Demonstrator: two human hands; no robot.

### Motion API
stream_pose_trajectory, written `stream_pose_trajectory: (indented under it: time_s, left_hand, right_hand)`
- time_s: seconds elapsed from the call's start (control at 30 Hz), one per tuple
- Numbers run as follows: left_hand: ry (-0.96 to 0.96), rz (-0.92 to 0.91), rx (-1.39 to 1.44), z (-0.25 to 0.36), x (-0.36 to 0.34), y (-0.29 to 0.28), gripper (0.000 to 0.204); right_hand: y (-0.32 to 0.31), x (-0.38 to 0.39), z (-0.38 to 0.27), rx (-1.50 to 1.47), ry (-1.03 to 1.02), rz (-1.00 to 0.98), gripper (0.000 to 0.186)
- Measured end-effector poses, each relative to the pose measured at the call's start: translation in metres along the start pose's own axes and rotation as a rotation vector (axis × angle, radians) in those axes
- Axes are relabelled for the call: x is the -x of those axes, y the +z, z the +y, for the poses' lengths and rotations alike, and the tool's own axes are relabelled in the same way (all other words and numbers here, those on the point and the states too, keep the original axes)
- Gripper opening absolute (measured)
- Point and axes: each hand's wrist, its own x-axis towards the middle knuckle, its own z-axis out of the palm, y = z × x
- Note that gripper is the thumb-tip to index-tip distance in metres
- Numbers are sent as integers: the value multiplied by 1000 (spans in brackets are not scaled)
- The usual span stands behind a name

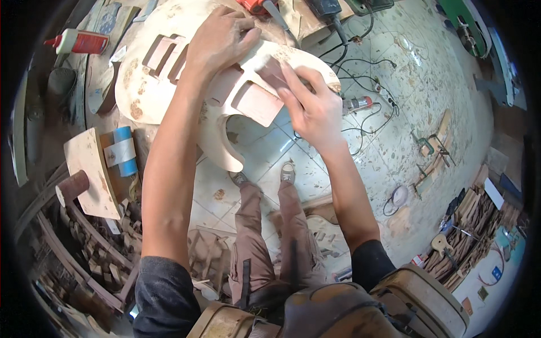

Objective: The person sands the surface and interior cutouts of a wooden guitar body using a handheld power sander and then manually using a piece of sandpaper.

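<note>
A pale wooden guitar body [132,90] with several cut-out pockets and a curved horn lies at the top of the view. My left hand [222,39] bears down on its upper middle, fingers curled toward the far edge. Over the right part of the body, my right hand [315,107] pinches a flat brownish piece [270,72] that looks like sandpaper. That piece is blurred and partly hidden by the fingers, so its exact shape cannot be told.
A white and red glue bottle [84,42] lies far left. Below it sits a wooden block with a round handle [73,188], beside a blue roll [125,151]. Cables [360,67] and a grey-red power tool [358,104] lie on the tiled floor. Wood strips [473,225] are stacked right.
</note>
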Motion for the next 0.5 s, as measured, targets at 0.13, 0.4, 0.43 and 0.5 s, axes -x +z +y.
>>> stream_pose_trajectory:
  time_s: [0.13,0.4,0.43,0.5]
  left_hand:
    - [37,6,53,0,0,4,34]
    - [20,-17,81,-3,2,0,31]
    - [-14,-74,83,3,4,-3,31]
    - [4,-65,62,2,-1,-4,31]
  right_hand:
    - [-10,19,-3,24,32,-63,44]
    - [-5,13,-12,54,60,-101,48]
    - [-15,19,-14,56,93,-123,47]
    - [-8,14,-6,67,53,-114,47]
